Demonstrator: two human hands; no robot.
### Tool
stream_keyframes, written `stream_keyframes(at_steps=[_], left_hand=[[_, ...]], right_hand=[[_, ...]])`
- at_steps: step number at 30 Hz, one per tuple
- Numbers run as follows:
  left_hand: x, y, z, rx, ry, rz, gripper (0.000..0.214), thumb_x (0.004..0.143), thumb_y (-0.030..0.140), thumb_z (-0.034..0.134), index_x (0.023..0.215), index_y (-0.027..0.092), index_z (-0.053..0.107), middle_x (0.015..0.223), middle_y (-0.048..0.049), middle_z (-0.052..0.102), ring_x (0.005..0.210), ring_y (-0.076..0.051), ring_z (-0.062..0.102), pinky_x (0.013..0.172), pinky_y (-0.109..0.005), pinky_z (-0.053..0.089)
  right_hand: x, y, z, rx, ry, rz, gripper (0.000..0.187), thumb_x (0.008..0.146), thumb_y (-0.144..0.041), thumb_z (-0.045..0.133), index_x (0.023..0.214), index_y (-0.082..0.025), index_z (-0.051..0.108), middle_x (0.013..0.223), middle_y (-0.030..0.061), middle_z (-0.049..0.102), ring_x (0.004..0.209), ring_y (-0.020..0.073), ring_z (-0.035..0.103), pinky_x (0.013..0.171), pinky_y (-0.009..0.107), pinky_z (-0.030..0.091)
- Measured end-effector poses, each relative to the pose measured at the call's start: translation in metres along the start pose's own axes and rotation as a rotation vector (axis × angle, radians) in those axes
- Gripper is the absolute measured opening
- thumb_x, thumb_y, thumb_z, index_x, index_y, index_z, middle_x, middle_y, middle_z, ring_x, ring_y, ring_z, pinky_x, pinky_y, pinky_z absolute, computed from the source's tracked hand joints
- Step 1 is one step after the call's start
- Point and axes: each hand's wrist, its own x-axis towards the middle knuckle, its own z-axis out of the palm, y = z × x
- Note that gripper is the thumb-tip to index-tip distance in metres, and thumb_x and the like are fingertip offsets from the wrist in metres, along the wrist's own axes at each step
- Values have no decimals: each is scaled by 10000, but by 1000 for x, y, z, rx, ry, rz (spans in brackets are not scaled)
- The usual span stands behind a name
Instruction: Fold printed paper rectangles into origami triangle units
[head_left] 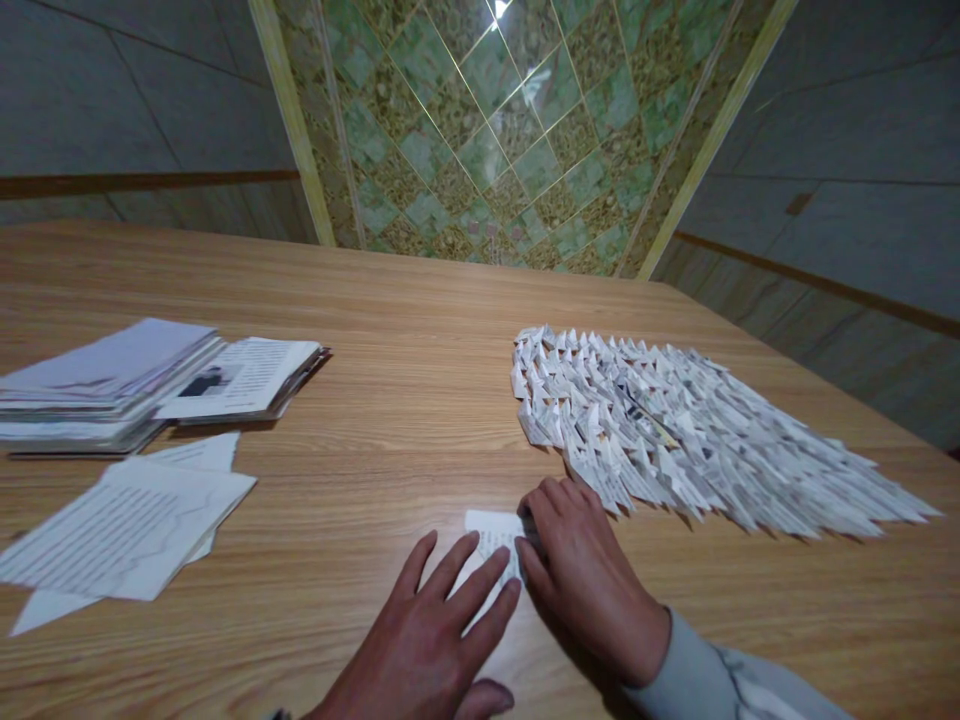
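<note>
A small piece of printed paper (491,522) lies on the table near its front, partly covered by my hands. Across its left and lower part rests my left hand (450,630), palm down with the fingers spread. My right hand (581,565) is closed at the paper's right edge, fingers curled and thumb close to the sheet. Its fingertips are partly hidden, but the edge runs in under them. Just beyond my right hand begin close rows of folded paper pieces (660,430) with pointed tips, made from printed pages.
On the left, loose printed sheets (127,530) lie overlapping. Behind them sit a thick stack of papers (112,375) and a thinner pile of printed pages (247,375). The wooden table (390,310) reaches back toward a green tiled wall panel (495,130).
</note>
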Motion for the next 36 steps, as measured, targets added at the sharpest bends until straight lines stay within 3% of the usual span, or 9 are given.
stream_keyframes(at_steps=[4,9,14,18,21,26,31,36], left_hand=[[-3,-3,18,17,127,23,831,759,371,821,1474,223,425,1523,-133,465,1332,-486,452,1025,-740,352],[-4,-7,28,78,286,66,753,756,378,803,1414,204,482,1459,-126,554,1264,-454,510,1042,-699,302],[-4,-8,39,121,403,54,753,725,394,801,1388,219,493,1430,-112,584,1249,-425,498,1104,-675,96],[-5,-9,47,112,400,37,683,794,470,726,1397,260,485,1442,-83,574,1283,-391,464,1129,-623,18],[-6,-11,46,114,396,45,601,891,564,587,1409,281,472,1428,-70,586,1278,-369,472,1123,-596,50],[-5,-8,42,145,431,34,594,914,654,489,1363,265,511,1341,-99,637,1178,-358,532,1067,-593,141],[-4,-4,30,161,436,18,600,852,665,588,1295,260,561,1184,-75,695,1086,-327,568,1046,-556,182],[-2,0,18,160,470,5,607,797,667,666,1227,243,605,1094,-38,717,1003,-274,593,1019,-478,246]], right_hand=[[2,3,2,36,-23,15,110,811,-110,612,895,-176,587,906,54,588,905,256,515,870,404,356],[3,6,2,146,-26,22,141,808,-79,592,902,-183,577,916,36,588,912,234,514,885,389,336],[4,6,-2,185,-25,1,162,802,-43,590,875,-186,572,909,26,580,917,225,500,885,378,322],[4,5,-2,212,-16,5,190,806,-18,625,881,-187,579,894,11,600,901,215,507,889,379,307],[5,5,1,210,6,-22,209,812,-21,678,909,-194,610,909,5,622,914,215,513,886,375,302],[7,4,7,105,91,-149,183,858,-106,720,747,-184,598,796,2,591,813,196,491,813,352,315],[3,5,10,57,172,-338,219,934,-165,639,722,-173,583,767,11,571,783,187,464,771,337,325],[-4,6,8,54,172,-391,235,959,-187,598,725,-168,590,764,23,575,778,191,460,746,340,326]])
